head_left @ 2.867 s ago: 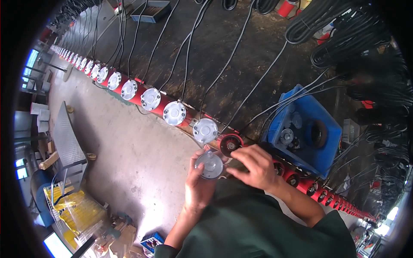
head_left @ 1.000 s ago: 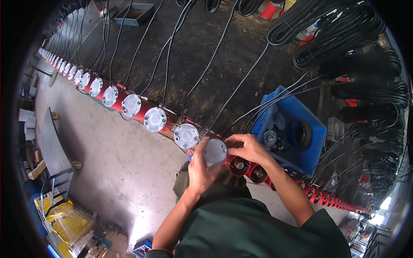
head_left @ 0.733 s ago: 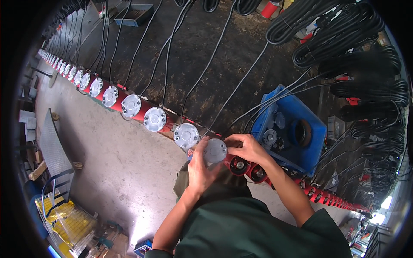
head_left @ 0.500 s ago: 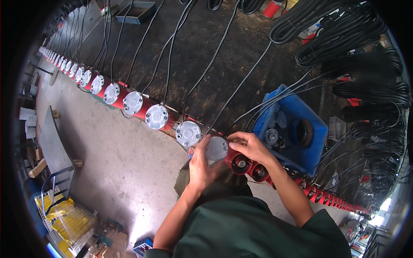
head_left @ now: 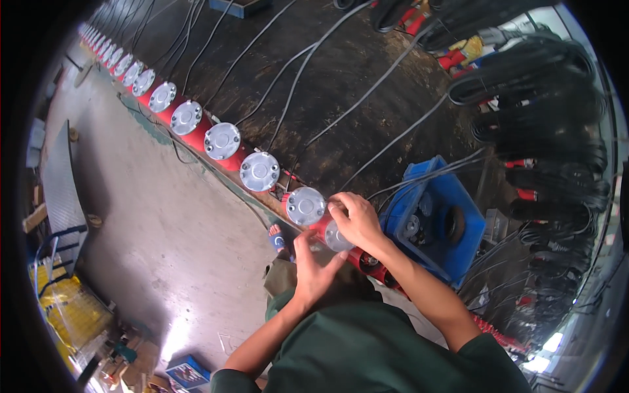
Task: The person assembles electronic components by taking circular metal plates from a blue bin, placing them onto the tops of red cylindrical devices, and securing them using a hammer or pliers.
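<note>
Far left, a yellow load (head_left: 72, 308) sits on the pale floor (head_left: 157, 216). Red housings (head_left: 196, 137), their covered faces turned up, line the dark bench (head_left: 393, 118) in a row slanting down rightward. The left hand (head_left: 314, 275) is spread, fingers and thumb parted, just beside the clear cover (head_left: 336, 237). Round, alike across every way, that cover lies over a housing, flat face upward. The right hand (head_left: 359, 223) curls over its upper rim; whether its fingers grip, I cannot tell. Rightward come a blue crate (head_left: 458, 193) and black cable coils (head_left: 557, 124).
</note>
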Demonstrator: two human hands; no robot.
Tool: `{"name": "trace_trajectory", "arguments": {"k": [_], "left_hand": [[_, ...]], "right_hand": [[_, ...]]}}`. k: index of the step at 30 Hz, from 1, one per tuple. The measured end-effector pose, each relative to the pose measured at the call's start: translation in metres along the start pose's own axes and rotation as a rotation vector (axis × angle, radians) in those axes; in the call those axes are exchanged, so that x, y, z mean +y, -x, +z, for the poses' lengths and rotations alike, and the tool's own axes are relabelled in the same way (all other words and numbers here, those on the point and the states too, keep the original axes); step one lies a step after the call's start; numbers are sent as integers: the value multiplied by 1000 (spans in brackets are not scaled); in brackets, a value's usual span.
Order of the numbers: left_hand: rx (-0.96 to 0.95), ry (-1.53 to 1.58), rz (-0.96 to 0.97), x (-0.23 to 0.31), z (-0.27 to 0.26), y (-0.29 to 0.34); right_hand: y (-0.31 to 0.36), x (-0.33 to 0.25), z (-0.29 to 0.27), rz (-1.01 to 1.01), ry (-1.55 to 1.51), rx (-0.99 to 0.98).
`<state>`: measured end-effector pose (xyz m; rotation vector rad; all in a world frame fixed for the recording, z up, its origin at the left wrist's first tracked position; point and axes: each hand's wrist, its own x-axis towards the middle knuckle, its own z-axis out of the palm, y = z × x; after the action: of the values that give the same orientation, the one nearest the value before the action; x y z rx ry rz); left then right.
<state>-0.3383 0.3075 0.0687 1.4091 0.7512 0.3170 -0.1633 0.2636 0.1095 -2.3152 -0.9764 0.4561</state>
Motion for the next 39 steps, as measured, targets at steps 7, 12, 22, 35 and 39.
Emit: {"name": "trace_trajectory", "arguments": {"k": [7, 12, 22, 35, 39], "left_hand": [[-40, 192, -144, -48, 18, -31], [-83, 181, -59, -43, 17, -31], [-168, 463, -199, -45, 14, -38], [-51, 491, -122, -55, 28, -31], [-118, 490, -143, -58, 18, -33]], "right_hand": [[-6, 4, 18, 127, 114, -60], [-6, -10, 16, 91, 216, -12], [-13, -7, 20, 84, 216, -55], [-17, 4, 26, 371, 22, -141], [16, 15, -1, -72, -490, 233]]}}
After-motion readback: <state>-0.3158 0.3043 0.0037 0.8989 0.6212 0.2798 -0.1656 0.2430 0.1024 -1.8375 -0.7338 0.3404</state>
